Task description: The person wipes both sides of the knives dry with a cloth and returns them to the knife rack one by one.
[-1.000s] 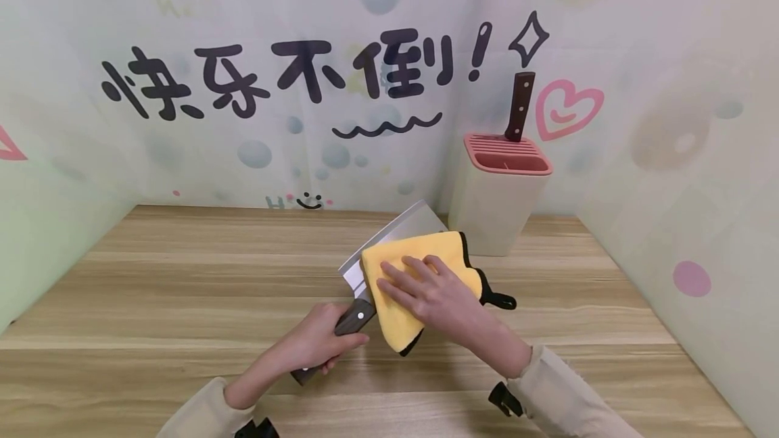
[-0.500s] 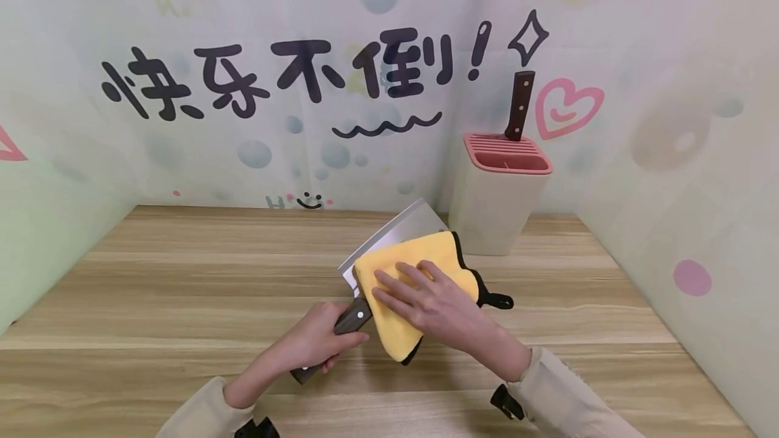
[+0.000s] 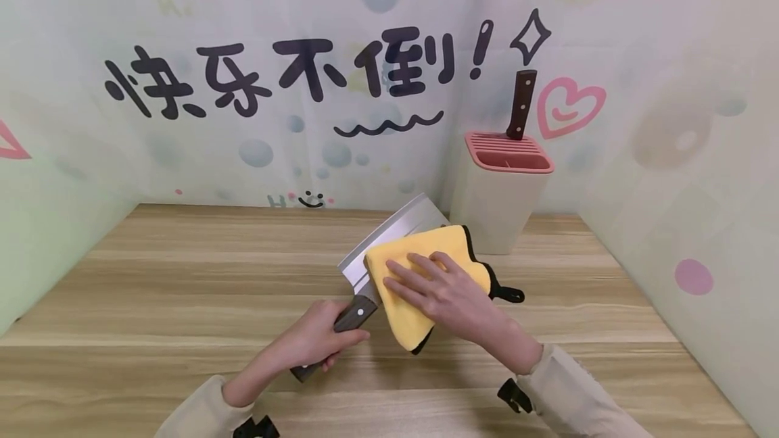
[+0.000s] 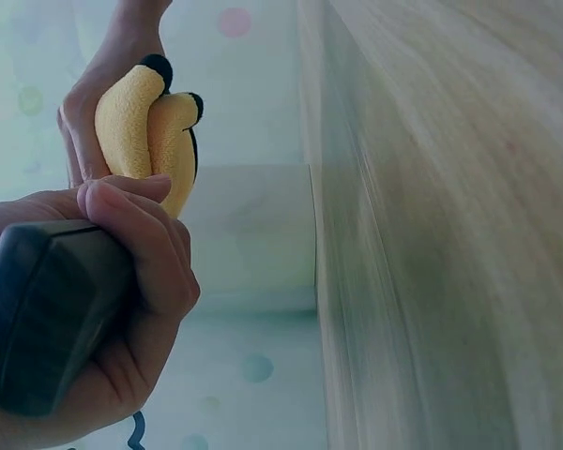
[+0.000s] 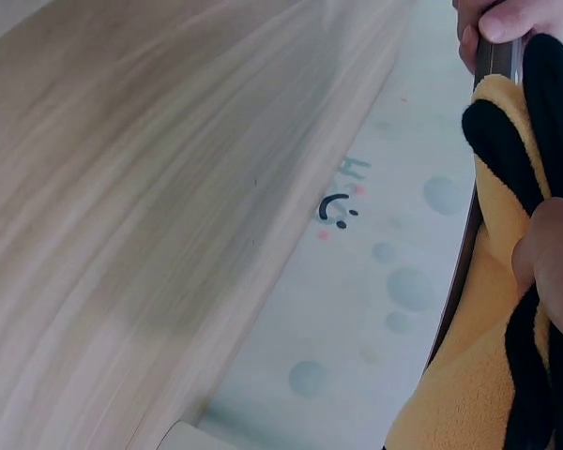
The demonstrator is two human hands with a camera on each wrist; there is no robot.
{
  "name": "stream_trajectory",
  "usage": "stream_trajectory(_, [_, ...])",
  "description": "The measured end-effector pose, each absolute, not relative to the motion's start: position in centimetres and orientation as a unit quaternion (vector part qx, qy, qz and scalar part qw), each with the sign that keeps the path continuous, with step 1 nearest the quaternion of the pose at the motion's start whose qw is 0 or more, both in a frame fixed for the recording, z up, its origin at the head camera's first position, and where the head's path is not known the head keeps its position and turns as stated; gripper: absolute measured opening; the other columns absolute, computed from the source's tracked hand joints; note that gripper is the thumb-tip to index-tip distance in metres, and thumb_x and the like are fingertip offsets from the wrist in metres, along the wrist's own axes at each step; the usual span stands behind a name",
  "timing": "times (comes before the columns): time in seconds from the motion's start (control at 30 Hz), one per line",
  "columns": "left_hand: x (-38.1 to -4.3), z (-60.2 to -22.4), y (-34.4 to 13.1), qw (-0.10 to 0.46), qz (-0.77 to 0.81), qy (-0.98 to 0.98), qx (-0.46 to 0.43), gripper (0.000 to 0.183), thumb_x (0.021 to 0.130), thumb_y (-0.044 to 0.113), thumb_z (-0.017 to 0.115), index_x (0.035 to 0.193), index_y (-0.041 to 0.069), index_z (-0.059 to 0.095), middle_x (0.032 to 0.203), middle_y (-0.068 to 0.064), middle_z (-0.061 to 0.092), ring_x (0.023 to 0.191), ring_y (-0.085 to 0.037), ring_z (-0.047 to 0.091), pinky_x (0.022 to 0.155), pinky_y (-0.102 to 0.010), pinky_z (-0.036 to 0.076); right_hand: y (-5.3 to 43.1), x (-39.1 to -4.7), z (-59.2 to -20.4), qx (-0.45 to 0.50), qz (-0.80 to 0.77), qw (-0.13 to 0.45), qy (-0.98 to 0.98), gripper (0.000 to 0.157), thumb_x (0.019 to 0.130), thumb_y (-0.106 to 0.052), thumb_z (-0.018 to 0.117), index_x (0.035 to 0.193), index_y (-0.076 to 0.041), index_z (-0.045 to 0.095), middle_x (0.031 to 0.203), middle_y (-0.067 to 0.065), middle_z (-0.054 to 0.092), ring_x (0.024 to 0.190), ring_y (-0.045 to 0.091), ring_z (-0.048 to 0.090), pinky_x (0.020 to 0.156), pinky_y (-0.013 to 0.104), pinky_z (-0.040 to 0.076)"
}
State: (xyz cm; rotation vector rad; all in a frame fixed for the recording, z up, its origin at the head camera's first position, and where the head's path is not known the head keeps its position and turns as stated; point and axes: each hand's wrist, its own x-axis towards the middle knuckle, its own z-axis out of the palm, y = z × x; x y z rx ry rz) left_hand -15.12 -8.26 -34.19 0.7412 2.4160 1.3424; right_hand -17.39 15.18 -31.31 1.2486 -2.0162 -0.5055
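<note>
My left hand grips the dark riveted handle of a cleaver, whose wide silver blade points up and to the right, raised over the table. Against the blade lies a folded yellow cloth with black edging and a black loop. Spread over the cloth are the fingers of my right hand; in the right wrist view its thumb presses into the folds. The cloth hides much of the blade. In the left wrist view, the handle's butt end sticks out of the curled left hand.
At the back right stands a cream knife block with a pink slotted top, close behind the blade's tip. One dark-handled knife stands in it. The wood-grain table meets printed walls at the back and both sides.
My right hand and the cloth slid slightly left down the blade, then back up and right. The left hand keeps its grip on the cleaver, nearly still.
</note>
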Motion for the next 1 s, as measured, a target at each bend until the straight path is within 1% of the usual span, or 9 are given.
stream_trajectory(0.07, [-15.1,-34.1,-8.3,0.138,0.465,0.836,0.258,0.019,0.083,0.015,0.062,0.08,0.002,0.049,0.043,0.003,0.042,0.031,-0.005,0.041,0.03,-0.028,0.04,15.5,-17.6,-31.3,0.476,-0.185,0.346,-0.787,0.045,0.079,-0.005,0.051,0.122,-0.018,0.054,0.13,0.003,0.047,0.109,0.024,0.05,0.082,0.039,0.044])
stream_trajectory(0.23, [-15.1,-34.1,-8.3,0.135,0.463,0.836,0.26,0.019,0.083,0.014,0.062,0.078,0.002,0.047,0.042,0.003,0.042,0.031,-0.005,0.041,0.029,-0.028,0.04,16.3,-18.2,-31.2,0.456,-0.161,0.336,-0.808,0.05,0.075,-0.002,0.064,0.121,-0.017,0.055,0.129,0.002,0.049,0.109,0.025,0.049,0.082,0.04,0.044])
stream_trajectory(0.3, [-15.2,-34.1,-8.4,0.135,0.463,0.836,0.262,0.02,0.083,0.014,0.062,0.077,0.002,0.047,0.042,0.003,0.042,0.031,-0.005,0.041,0.029,-0.028,0.04,16.6,-18.5,-31.2,0.449,-0.152,0.339,-0.812,0.051,0.073,-0.002,0.067,0.12,-0.017,0.056,0.128,0.002,0.05,0.109,0.026,0.049,0.081,0.04,0.044])
stream_trajectory(0.57, [-15.2,-34.3,-8.5,0.133,0.47,0.831,0.266,0.022,0.083,0.016,0.063,0.076,0.003,0.046,0.041,0.003,0.042,0.03,-0.005,0.041,0.029,-0.029,0.039,18.0,-19.5,-31.1,0.419,-0.118,0.346,-0.831,0.051,0.072,0.004,0.065,0.119,-0.015,0.057,0.124,0.004,0.054,0.105,0.028,0.051,0.078,0.04,0.045])
stream_trajectory(0.83, [-15.1,-34.3,-8.6,0.134,0.469,0.831,0.268,0.021,0.082,0.015,0.063,0.076,0.003,0.046,0.041,0.003,0.042,0.03,-0.005,0.041,0.028,-0.029,0.039,19.3,-20.2,-31.3,0.387,-0.091,0.341,-0.852,0.053,0.07,0.005,0.067,0.119,-0.013,0.057,0.124,0.006,0.053,0.104,0.028,0.052,0.076,0.041,0.045])
stream_trajectory(1.0, [-15.2,-34.3,-8.7,0.133,0.468,0.831,0.27,0.021,0.082,0.014,0.063,0.077,0.003,0.046,0.041,0.003,0.042,0.03,-0.005,0.041,0.028,-0.029,0.039,19.8,-20.4,-31.4,0.376,-0.085,0.344,-0.856,0.052,0.07,0.006,0.065,0.119,-0.013,0.057,0.124,0.007,0.053,0.104,0.028,0.052,0.074,0.041,0.045])
